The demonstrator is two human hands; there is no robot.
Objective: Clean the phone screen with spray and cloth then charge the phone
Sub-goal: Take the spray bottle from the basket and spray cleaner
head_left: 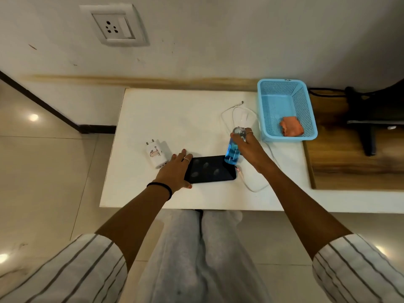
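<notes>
Your right hand (249,147) is gripping the spray bottle (234,147) just above the right end of the phone (211,169), which is lying face up on the white bench (175,119), while your left hand (175,171) is resting flat with straight fingers over the phone's left end. You are risking overspray running toward the cable (251,184) near that end (the gap looks tight). I am counting one phone, one bottle, one orange cloth (291,126) in one blue basket (265,106), one charger (156,154), one cable, one wall socket (114,26).

Glossy black phone (211,169), clear plastic spray bottle (233,152), perforated blue plastic basket (306,110), matt white desk (185,119).
</notes>
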